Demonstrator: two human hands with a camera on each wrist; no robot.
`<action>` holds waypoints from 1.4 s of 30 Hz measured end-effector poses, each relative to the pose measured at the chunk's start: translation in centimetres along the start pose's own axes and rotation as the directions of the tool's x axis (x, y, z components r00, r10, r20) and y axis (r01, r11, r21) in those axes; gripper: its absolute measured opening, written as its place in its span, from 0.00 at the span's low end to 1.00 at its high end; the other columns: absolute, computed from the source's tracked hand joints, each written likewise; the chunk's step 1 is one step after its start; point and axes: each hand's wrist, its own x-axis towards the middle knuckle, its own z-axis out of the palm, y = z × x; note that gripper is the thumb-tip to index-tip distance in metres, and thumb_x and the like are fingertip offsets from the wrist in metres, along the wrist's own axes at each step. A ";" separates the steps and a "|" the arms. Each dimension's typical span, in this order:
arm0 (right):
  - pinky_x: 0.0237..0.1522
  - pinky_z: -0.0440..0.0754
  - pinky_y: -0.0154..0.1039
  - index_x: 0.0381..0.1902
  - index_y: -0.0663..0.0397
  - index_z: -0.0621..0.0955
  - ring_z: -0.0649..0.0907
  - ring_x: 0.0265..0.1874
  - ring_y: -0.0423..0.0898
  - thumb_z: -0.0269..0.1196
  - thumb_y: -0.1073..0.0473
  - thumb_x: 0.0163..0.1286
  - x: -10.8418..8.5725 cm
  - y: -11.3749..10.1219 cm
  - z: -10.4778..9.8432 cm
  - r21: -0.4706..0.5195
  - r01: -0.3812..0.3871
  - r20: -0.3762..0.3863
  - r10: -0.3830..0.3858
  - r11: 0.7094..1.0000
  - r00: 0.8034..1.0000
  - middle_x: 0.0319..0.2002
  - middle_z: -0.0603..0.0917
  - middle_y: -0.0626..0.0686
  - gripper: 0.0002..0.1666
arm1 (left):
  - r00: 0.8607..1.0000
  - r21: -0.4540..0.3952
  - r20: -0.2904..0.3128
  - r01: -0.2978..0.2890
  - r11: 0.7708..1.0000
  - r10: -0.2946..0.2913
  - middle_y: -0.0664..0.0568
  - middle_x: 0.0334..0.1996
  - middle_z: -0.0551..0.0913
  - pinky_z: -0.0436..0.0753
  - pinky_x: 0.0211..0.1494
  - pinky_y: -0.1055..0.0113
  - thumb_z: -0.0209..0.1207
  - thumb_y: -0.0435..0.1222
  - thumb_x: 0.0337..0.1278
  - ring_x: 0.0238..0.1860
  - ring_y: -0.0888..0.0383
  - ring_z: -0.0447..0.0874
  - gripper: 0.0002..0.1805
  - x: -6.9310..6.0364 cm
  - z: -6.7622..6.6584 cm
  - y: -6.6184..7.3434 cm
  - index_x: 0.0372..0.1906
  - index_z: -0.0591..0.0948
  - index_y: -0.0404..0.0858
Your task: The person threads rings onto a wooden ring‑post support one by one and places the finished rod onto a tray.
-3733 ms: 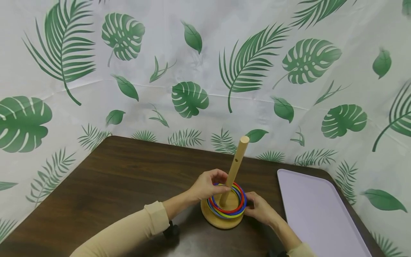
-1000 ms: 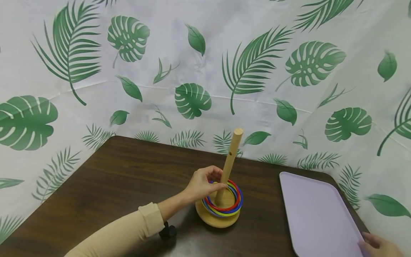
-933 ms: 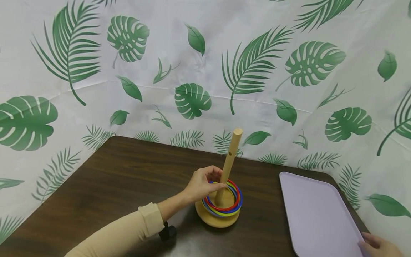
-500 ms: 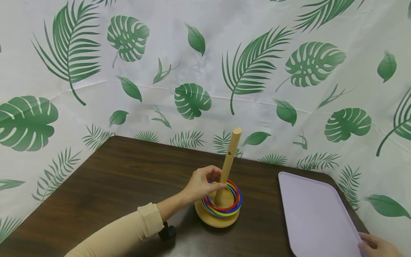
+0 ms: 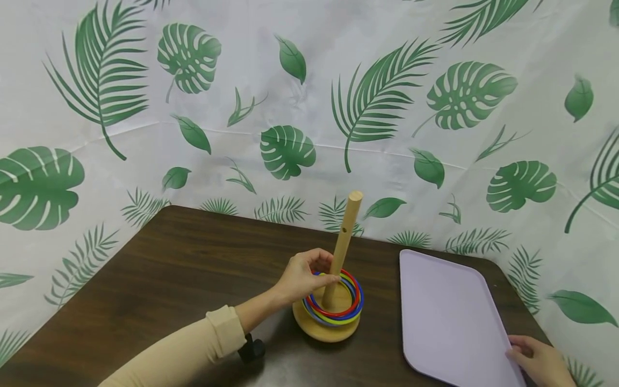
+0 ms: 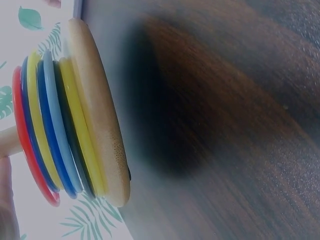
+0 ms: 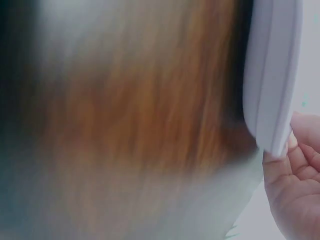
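Observation:
A wooden ring-toss stand has an upright post [image 5: 347, 226] and a round base [image 5: 325, 334]. My left hand [image 5: 301, 277] grips the post low down, above the rings. Several thin rings lie stacked round the post over the base; the left wrist view shows a red ring [image 6: 24, 131] outermost, then blue, yellow, light blue and dark green ones. Whether the base touches the table I cannot tell. To the right is a pale purple tray [image 5: 447, 312]. My right hand [image 5: 542, 359] pinches its right edge between thumb and fingers; the right wrist view shows the tray's rim [image 7: 275, 75] above those fingers.
Everything is over a dark wooden table [image 5: 213, 258]. Behind it hangs a white cloth [image 5: 232, 177] printed with green leaves. A black device [image 5: 251, 348] sits under my left wrist. A strip of table separates stand and tray.
My right hand left the rings and went to the tray's right edge. The tray has since slid left, closer to the stand. My left hand keeps its grip on the post.

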 end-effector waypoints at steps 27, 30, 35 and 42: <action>0.29 0.84 0.35 0.47 0.78 0.75 0.80 0.29 0.43 0.63 0.72 0.56 0.2 -14.2 5.6 0.344 0.155 -0.058 -0.144 0.926 0.988 0.30 0.79 0.54 0.20 | 0.999 -0.022 -0.031 -0.018 1.000 0.017 0.43 0.34 0.85 0.82 0.43 0.60 0.68 0.28 0.45 0.35 0.59 0.82 0.12 1.2 -0.6 0.8 0.38 0.80 0.34; 0.28 0.84 0.35 0.46 0.77 0.75 0.80 0.28 0.44 0.64 0.72 0.56 0.2 -15.6 6.2 0.378 0.172 -0.057 -0.163 0.910 0.985 0.30 0.78 0.54 0.20 | 0.999 -0.018 -0.035 -0.030 0.999 0.030 0.43 0.34 0.85 0.83 0.43 0.62 0.68 0.28 0.45 0.35 0.60 0.82 0.13 1.5 -0.7 0.8 0.38 0.80 0.34; 0.27 0.84 0.35 0.45 0.77 0.76 0.80 0.28 0.44 0.64 0.73 0.55 0.5 -17.8 7.2 0.429 0.203 -0.068 -0.192 0.880 0.979 0.29 0.78 0.54 0.19 | 0.998 -0.014 -0.043 -0.055 0.998 0.054 0.42 0.33 0.85 0.83 0.42 0.63 0.68 0.27 0.45 0.34 0.59 0.83 0.13 1.9 -0.7 0.6 0.38 0.80 0.32; 0.25 0.85 0.37 0.44 0.76 0.76 0.81 0.26 0.45 0.65 0.74 0.54 0.5 -20.7 8.3 0.488 0.210 -0.079 -0.197 0.847 0.977 0.27 0.78 0.54 0.19 | 0.998 -0.006 -0.050 -0.023 1.000 0.023 0.41 0.33 0.85 0.82 0.40 0.69 0.68 0.28 0.45 0.34 0.58 0.82 0.13 2.2 -0.5 0.4 0.39 0.81 0.31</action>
